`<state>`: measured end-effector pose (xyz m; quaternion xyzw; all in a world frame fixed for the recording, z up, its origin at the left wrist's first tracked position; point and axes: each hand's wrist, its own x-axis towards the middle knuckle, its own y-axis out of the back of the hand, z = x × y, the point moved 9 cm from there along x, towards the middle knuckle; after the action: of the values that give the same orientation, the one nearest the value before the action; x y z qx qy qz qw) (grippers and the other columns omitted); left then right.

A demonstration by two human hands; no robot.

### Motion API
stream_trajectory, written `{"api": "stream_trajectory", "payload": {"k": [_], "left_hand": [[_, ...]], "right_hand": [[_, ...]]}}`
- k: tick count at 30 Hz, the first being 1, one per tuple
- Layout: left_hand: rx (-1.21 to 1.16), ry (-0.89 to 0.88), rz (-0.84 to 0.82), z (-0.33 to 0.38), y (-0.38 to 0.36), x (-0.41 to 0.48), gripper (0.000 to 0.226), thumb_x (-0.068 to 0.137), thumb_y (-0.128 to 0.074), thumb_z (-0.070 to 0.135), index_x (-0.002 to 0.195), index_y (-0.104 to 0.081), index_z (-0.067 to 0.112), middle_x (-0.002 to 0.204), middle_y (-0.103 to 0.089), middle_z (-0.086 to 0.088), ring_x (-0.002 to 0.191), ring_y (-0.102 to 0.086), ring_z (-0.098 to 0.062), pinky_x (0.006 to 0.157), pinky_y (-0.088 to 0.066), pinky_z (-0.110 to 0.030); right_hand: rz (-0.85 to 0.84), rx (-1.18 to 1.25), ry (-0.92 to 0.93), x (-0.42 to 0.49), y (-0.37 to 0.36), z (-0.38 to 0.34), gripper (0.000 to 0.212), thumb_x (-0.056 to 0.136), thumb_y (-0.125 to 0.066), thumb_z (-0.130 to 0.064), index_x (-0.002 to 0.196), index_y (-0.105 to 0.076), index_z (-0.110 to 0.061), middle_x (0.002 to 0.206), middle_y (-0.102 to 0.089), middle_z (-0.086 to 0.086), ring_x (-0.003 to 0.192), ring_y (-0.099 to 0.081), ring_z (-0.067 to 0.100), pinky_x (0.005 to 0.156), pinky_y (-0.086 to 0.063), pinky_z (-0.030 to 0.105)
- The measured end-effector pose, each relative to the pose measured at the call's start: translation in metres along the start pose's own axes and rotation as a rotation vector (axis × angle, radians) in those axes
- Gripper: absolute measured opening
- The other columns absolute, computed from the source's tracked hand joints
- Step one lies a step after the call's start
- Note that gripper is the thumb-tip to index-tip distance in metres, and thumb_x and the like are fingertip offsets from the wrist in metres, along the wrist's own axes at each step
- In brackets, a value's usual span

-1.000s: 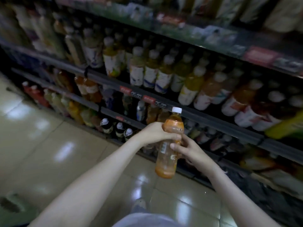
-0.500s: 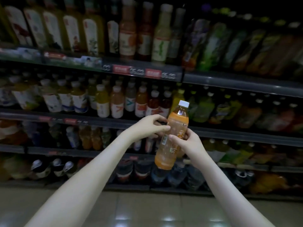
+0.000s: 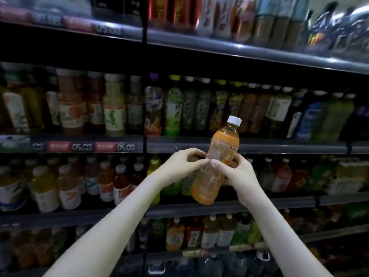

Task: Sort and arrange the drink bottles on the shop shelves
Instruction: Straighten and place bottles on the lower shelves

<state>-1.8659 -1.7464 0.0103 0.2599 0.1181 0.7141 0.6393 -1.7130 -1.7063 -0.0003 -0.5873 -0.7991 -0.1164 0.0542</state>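
While both hands (image 3: 209, 168) grip it, white-capped bottle (image 3: 216, 166) holds orange drink.

On the grey shelf rail (image 3: 169, 145) we read two white price tags (image 3: 82, 146) as "05.00", each beside a red label (image 3: 59, 146) whose print was too blurred to make out. A similar figure on the upper rail (image 3: 199, 44), at its left end, looked like "05.00", though we could not be sure. The orange bottle (image 3: 217, 166) carried pale upright characters down its clear wrap and a small dark brand mark (image 3: 231, 150) near its shoulder, neither legible to us. The shelved bottles (image 3: 113, 116) bore labels with script and pictures, but we could read no word on them.
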Motion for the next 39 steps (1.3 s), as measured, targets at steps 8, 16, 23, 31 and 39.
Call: {"api": "stream_trajectory", "payload": {"k": [8,16,23,31,39], "left_hand": [[-0.01,-0.09,-0.065,0.043,-0.031,0.12,0.025,0.087,-0.065,0.044,0.109,-0.064,0.034,0.101,-0.071,0.011,0.093,-0.068,-0.003,0.085,-0.058,-0.033],[0.253,-0.334,0.066,0.097,-0.08,0.207,0.052,0.088,-0.068,0.034,0.135,-0.047,0.031,0.129,-0.056,0.013,0.116,-0.052,-0.001,0.097,-0.047,-0.023],[0.3,-0.089,0.388,0.064,-0.084,0.264,0.053,0.091,-0.061,0.033,0.139,-0.041,0.025,0.136,-0.051,0.0,0.122,-0.052,-0.019,0.098,-0.046,-0.032],[0.501,0.107,0.59,0.039,-0.081,0.3,0.075,0.092,-0.056,0.039,0.151,-0.013,0.022,0.148,-0.032,-0.013,0.117,-0.052,-0.032,0.085,-0.051,-0.037],[0.599,0.122,0.618,0.041,-0.093,0.279,0.066,0.094,-0.052,0.034,0.15,-0.02,0.017,0.147,-0.036,-0.009,0.124,-0.047,-0.027,0.088,-0.049,-0.037]], "right_hand": [[0.067,0.021,0.089,0.092,0.081,-0.019,0.044,0.069,-0.084,-0.034,0.107,-0.065,-0.023,0.1,-0.073,-0.004,0.095,-0.07,0.014,0.086,-0.057,0.043],[0.311,0.012,0.431,0.152,0.162,-0.038,0.045,0.079,-0.077,-0.016,0.114,-0.05,-0.025,0.099,-0.066,-0.012,0.091,-0.065,-0.003,0.074,-0.05,0.011],[0.195,-0.104,0.358,0.236,0.184,-0.009,0.063,0.076,-0.081,-0.028,0.129,-0.048,-0.022,0.108,-0.061,-0.016,0.102,-0.059,0.003,0.084,-0.048,0.014],[0.056,-0.22,0.25,0.299,0.179,0.012,0.05,0.08,-0.076,-0.035,0.121,-0.049,-0.023,0.103,-0.063,-0.008,0.093,-0.06,0.01,0.076,-0.049,0.021],[0.08,-0.413,0.321,0.279,0.158,0.025,0.093,0.085,-0.07,-0.026,0.153,-0.009,-0.014,0.151,-0.03,0.011,0.139,-0.029,0.028,0.114,-0.03,0.041]]}}
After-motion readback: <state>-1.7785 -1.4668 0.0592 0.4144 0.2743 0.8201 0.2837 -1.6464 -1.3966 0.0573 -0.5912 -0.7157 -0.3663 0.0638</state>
